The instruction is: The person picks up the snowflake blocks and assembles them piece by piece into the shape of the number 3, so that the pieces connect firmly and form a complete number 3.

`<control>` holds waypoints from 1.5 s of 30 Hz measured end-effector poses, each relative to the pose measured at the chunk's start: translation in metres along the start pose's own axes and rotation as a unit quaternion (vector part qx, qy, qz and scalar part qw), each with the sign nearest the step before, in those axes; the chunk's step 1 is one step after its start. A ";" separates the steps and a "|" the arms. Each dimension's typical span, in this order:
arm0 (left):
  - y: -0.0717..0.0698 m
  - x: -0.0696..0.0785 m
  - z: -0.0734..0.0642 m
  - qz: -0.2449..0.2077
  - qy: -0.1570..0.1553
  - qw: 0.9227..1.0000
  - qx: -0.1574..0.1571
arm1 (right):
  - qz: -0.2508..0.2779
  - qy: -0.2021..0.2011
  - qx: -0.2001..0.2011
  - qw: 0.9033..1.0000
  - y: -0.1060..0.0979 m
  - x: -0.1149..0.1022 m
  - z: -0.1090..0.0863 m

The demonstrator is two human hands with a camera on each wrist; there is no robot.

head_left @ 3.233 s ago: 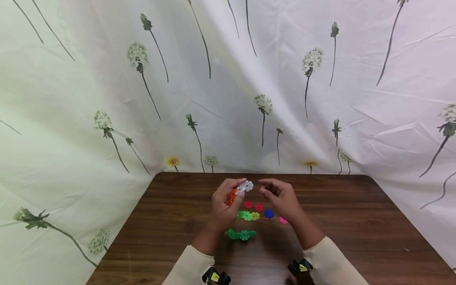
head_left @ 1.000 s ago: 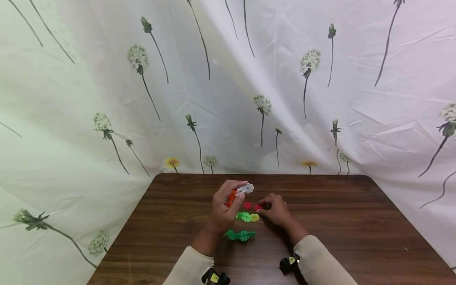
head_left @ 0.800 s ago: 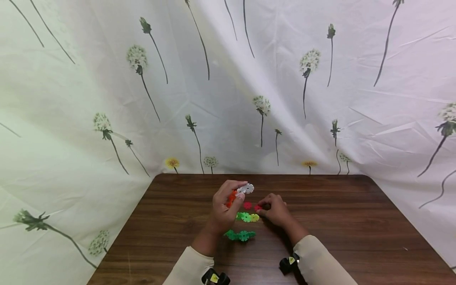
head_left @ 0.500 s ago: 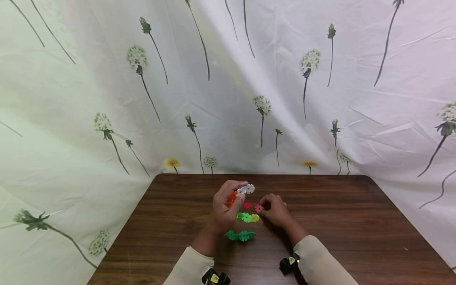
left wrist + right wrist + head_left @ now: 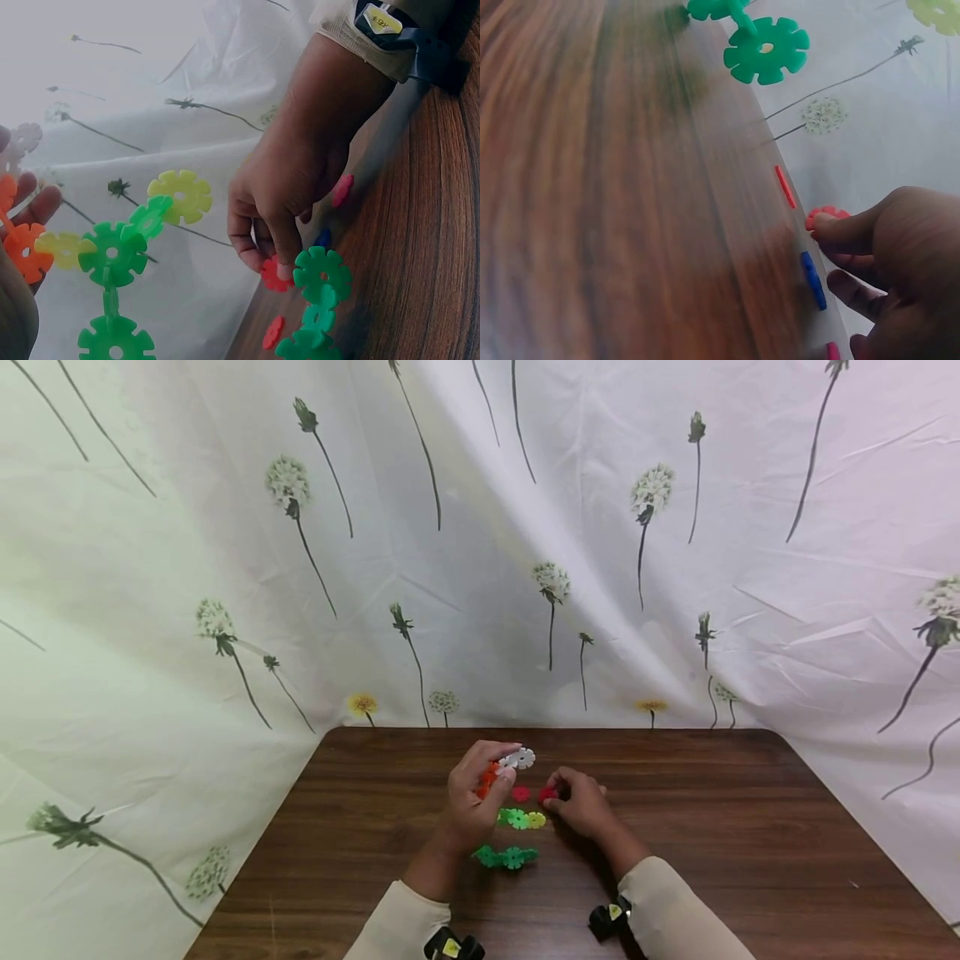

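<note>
My left hand (image 5: pixel 474 789) grips a chain of linked plastic snowflake discs. White discs (image 5: pixel 517 758) stick out past its fingertips, and orange ones (image 5: pixel 28 251) lie by the palm. Yellow and green discs (image 5: pixel 112 253) branch off in the left wrist view, with darker green discs (image 5: pixel 506 857) lower in the head view. My right hand (image 5: pixel 583 806) pinches a red snowflake disc (image 5: pixel 826 216) between thumb and fingers, low over the table, right of the chain. Another red disc (image 5: pixel 521 793) lies flat between the hands.
A blue disc (image 5: pixel 814 281) and a pink disc (image 5: pixel 343 190) lie on the table near my right hand, which hides them in the head view. The brown wooden table (image 5: pixel 712 827) ends at a white curtain (image 5: pixel 480 568) printed with dandelions.
My right hand came down from beside the white discs to the table and took hold of a red disc, which then turned slightly in its fingers. My left hand kept its grip, nearly still.
</note>
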State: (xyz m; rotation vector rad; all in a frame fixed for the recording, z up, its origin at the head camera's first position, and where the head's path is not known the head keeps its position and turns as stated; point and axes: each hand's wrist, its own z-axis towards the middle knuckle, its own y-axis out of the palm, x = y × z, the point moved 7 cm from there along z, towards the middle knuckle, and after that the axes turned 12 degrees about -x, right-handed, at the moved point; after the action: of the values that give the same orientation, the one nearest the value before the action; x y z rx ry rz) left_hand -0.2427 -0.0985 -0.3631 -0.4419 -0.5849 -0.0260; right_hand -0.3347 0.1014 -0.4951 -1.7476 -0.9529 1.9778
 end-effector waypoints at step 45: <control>-0.002 -0.003 -0.001 0.006 -0.015 1.000 -0.003 | 0.179 -0.121 -0.010 0.976 -0.063 -0.101 -0.066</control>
State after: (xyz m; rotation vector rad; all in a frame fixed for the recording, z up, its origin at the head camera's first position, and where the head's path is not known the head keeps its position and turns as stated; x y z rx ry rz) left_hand -0.2446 -0.1014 -0.3645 -0.4522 -0.6113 -0.0108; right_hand -0.2634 0.0991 -0.3789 -1.8212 -0.7699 2.4618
